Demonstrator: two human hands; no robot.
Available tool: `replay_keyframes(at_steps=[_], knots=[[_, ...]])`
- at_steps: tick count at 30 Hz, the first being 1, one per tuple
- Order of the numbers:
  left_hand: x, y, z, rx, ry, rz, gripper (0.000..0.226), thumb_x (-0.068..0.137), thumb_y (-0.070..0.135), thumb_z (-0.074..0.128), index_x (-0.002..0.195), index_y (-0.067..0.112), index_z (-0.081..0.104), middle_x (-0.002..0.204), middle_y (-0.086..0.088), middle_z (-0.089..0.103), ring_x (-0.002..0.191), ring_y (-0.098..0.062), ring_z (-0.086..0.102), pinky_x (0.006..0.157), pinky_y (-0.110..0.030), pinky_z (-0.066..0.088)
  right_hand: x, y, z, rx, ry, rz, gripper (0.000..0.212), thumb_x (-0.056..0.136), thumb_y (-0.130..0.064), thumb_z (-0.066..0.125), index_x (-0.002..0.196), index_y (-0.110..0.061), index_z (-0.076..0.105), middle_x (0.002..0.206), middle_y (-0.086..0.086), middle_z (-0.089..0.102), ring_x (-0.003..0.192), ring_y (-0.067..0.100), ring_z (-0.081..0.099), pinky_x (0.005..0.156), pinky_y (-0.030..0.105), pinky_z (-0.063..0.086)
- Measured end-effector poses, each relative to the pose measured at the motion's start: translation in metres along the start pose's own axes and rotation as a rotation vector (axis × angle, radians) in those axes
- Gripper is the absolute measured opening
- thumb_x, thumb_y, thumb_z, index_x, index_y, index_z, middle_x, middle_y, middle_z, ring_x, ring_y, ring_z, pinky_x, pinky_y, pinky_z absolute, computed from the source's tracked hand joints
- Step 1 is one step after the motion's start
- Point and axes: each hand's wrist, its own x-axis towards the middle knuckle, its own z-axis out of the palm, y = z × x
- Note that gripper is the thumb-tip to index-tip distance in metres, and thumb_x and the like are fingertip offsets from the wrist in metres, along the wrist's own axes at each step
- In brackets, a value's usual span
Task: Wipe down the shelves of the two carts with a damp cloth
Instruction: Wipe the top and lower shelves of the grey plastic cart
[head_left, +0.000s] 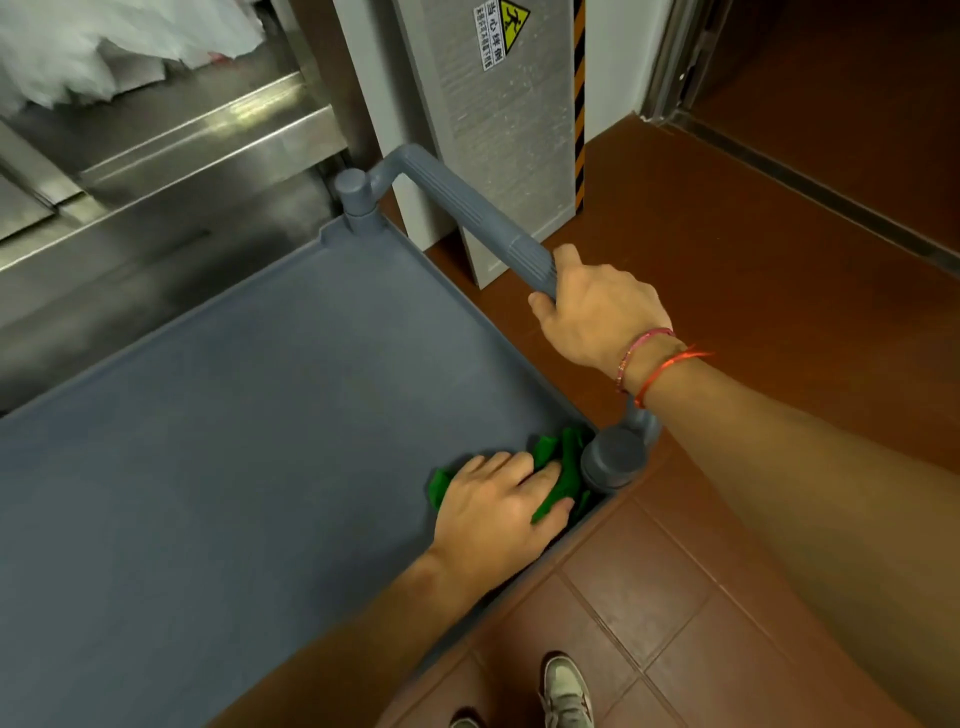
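Yellow warning sticker (501, 31) on far grey panel: Chinese writing, too small to read. One cart in view; its grey top shelf (234, 415) is cut off at left. One green cloth (563, 462) in near right corner, partly hidden under left hand (498, 509), fingers flat, pressing. Right hand (597, 312) grips handle (457, 208).

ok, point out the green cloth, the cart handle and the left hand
green cloth (566, 460), head view, bunched folds past the fingertips
cart handle (457, 202), head view, middle of the ribbed bar
left hand (496, 512), head view, back of the hand
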Motion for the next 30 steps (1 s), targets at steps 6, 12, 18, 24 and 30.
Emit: replay_keyframes(at_steps=[6,12,18,24,30], knots=[[0.017,-0.022,0.001,0.076,-0.042,0.019,0.033,0.088,0.044,0.059,0.103,0.02,0.076,0.074,-0.001,0.061,0.067,-0.023,0.059,0.059,-0.032,0.044,0.0,0.0,0.002,-0.016,-0.014,0.009,0.032,0.101,-0.044,0.043,0.116,-0.015,0.04,0.082,0.007,0.054,0.071,0.031,0.053,0.06,0.038,0.038],[0.08,-0.114,-0.002,0.159,-0.026,-0.197,0.041,0.09,0.043,0.049,0.103,0.014,0.075,0.074,-0.011,0.062,0.063,-0.033,0.063,0.056,-0.034,0.05,-0.002,-0.001,0.005,-0.065,0.017,0.005,0.037,0.101,-0.046,0.044,0.122,-0.015,0.04,0.076,0.001,0.05,0.064,0.026,0.051,0.056,0.037,0.039],[0.125,-0.193,-0.015,0.184,-0.053,-0.491,0.04,0.1,0.041,0.05,0.126,0.014,0.064,0.108,-0.021,0.062,0.097,-0.044,0.06,0.079,-0.046,0.046,0.001,-0.002,0.01,-0.119,0.04,0.019,0.039,0.1,-0.049,0.043,0.125,-0.019,0.039,0.078,-0.001,0.056,0.061,0.021,0.059,0.056,0.038,0.056],[0.128,-0.192,-0.02,0.159,-0.07,-0.539,0.04,0.099,0.041,0.049,0.126,0.015,0.065,0.112,-0.018,0.063,0.099,-0.043,0.06,0.08,-0.045,0.046,0.002,-0.004,0.007,-0.143,0.025,0.03,0.039,0.1,-0.052,0.041,0.124,-0.021,0.037,0.075,-0.005,0.053,0.058,0.017,0.058,0.053,0.036,0.057],[0.094,-0.178,-0.021,0.069,-0.096,-0.238,0.044,0.085,0.048,0.05,0.101,0.017,0.078,0.073,-0.005,0.066,0.068,-0.03,0.066,0.065,-0.034,0.052,0.001,-0.005,0.005,-0.127,0.028,0.027,0.041,0.099,-0.053,0.04,0.125,-0.021,0.036,0.073,-0.004,0.053,0.056,0.019,0.058,0.055,0.041,0.057]])
